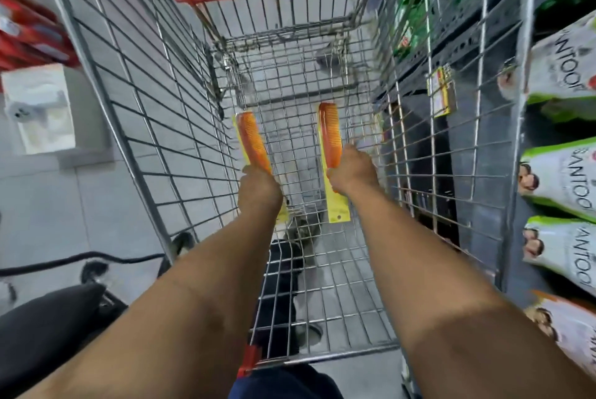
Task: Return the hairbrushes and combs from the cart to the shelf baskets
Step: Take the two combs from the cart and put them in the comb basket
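Both your forearms reach straight down and forward into the cart (135, 127), side by side, wrists low near the wire floor. Your left hand (258, 187) is closed in a fist around the near end of the left comb (253, 140); its fingers are curled under and out of sight, knuckles up. The comb is orange on a yellow card and points toward 11 o'clock from the hand. Your right hand (353, 169) is closed the same way on the right comb (330, 136), which points to 12 o'clock; its yellow card (337, 205) sticks out below the wrist toward 6 o'clock. Both combs sit inside the cart, well apart from each other. Bags (561, 179) line the shelf at 3 o'clock, just outside the cart's right wall.
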Action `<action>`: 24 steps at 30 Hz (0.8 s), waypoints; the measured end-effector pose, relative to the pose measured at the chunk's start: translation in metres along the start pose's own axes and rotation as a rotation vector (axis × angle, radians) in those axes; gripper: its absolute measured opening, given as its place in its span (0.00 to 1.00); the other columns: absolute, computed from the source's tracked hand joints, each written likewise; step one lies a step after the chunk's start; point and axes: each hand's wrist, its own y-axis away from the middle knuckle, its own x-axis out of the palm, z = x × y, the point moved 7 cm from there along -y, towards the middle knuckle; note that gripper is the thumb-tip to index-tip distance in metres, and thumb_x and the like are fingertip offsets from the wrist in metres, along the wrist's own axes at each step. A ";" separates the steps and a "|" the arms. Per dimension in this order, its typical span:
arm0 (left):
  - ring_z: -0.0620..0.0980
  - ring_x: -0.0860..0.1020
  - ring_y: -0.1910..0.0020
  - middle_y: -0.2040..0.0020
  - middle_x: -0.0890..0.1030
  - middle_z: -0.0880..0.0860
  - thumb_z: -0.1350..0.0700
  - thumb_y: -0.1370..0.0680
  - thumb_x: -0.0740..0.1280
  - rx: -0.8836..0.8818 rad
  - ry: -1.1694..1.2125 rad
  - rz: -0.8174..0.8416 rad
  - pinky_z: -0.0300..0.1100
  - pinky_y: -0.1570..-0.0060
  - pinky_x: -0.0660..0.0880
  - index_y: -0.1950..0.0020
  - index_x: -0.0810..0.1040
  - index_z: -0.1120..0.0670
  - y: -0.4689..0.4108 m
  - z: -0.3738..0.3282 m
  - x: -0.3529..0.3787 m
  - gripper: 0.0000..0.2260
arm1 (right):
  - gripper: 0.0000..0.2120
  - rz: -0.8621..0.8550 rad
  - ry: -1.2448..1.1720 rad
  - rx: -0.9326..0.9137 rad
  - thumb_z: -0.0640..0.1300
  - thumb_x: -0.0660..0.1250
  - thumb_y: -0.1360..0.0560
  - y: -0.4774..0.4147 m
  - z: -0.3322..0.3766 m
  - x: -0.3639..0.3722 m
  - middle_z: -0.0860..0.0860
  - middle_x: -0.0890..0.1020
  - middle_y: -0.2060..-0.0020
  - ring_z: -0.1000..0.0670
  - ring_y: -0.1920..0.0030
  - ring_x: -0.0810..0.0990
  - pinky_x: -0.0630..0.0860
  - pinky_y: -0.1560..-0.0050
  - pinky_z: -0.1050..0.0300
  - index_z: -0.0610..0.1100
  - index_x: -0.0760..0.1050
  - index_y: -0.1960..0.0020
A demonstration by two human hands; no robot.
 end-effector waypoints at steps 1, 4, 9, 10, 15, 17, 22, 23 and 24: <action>0.62 0.76 0.40 0.39 0.77 0.62 0.60 0.23 0.65 0.002 -0.014 -0.004 0.50 0.45 0.73 0.35 0.68 0.64 -0.002 0.000 0.000 0.17 | 0.20 -0.006 0.016 0.008 0.42 0.66 0.24 -0.001 0.000 0.004 0.39 0.75 0.39 0.37 0.42 0.77 0.76 0.48 0.48 0.40 0.66 0.34; 0.62 0.77 0.42 0.42 0.79 0.62 0.62 0.26 0.65 0.004 -0.036 -0.007 0.49 0.46 0.75 0.39 0.73 0.64 -0.007 0.002 -0.003 0.15 | 0.24 -0.012 0.036 0.033 0.42 0.68 0.25 -0.001 -0.001 0.016 0.39 0.74 0.38 0.36 0.41 0.77 0.76 0.46 0.44 0.38 0.63 0.33; 0.62 0.79 0.47 0.47 0.81 0.59 0.64 0.28 0.66 -0.077 0.068 -0.026 0.53 0.48 0.78 0.42 0.72 0.60 -0.015 0.011 -0.013 0.14 | 0.13 -0.108 -0.014 0.113 0.39 0.67 0.24 -0.003 -0.003 0.011 0.40 0.81 0.47 0.37 0.48 0.81 0.78 0.53 0.47 0.38 0.71 0.41; 0.63 0.79 0.47 0.46 0.80 0.60 0.64 0.26 0.64 -0.076 0.064 -0.041 0.53 0.48 0.78 0.42 0.71 0.60 -0.014 0.011 -0.015 0.13 | 0.09 -0.122 -0.023 0.125 0.38 0.65 0.23 -0.003 -0.005 0.007 0.41 0.81 0.49 0.38 0.51 0.81 0.77 0.55 0.49 0.38 0.73 0.44; 0.63 0.78 0.45 0.45 0.78 0.62 0.63 0.23 0.62 -0.053 0.045 -0.060 0.51 0.49 0.75 0.41 0.72 0.61 -0.009 0.003 -0.029 0.11 | 0.08 -0.087 -0.197 0.190 0.40 0.64 0.22 0.006 -0.012 -0.010 0.42 0.81 0.51 0.41 0.54 0.81 0.75 0.58 0.57 0.37 0.77 0.45; 0.64 0.79 0.49 0.47 0.79 0.62 0.61 0.24 0.65 -0.035 0.089 -0.032 0.50 0.52 0.78 0.44 0.74 0.61 -0.006 0.001 -0.032 0.10 | 0.10 -0.079 -0.289 0.213 0.40 0.64 0.22 0.015 -0.013 -0.018 0.40 0.81 0.47 0.41 0.54 0.79 0.69 0.60 0.58 0.36 0.77 0.43; 0.61 0.81 0.61 0.61 0.82 0.60 0.56 0.27 0.68 0.043 0.316 -0.008 0.52 0.59 0.82 0.56 0.80 0.59 0.015 -0.006 -0.045 0.07 | 0.10 -0.069 -0.592 0.213 0.44 0.64 0.25 0.042 -0.017 -0.030 0.42 0.82 0.56 0.41 0.55 0.82 0.72 0.63 0.57 0.39 0.80 0.50; 0.60 0.81 0.61 0.61 0.82 0.60 0.58 0.28 0.69 0.049 0.379 0.011 0.52 0.58 0.82 0.55 0.80 0.59 0.019 -0.006 -0.045 0.06 | 0.11 -0.070 -0.619 0.211 0.44 0.64 0.26 0.046 -0.017 -0.032 0.43 0.81 0.57 0.42 0.55 0.82 0.74 0.62 0.56 0.39 0.80 0.49; 0.59 0.82 0.61 0.61 0.82 0.60 0.60 0.28 0.69 0.062 0.444 0.030 0.53 0.57 0.82 0.53 0.81 0.61 0.025 -0.007 -0.047 0.07 | 0.13 -0.075 -0.650 0.208 0.43 0.63 0.26 0.053 -0.018 -0.038 0.44 0.80 0.55 0.42 0.53 0.82 0.76 0.59 0.54 0.37 0.79 0.45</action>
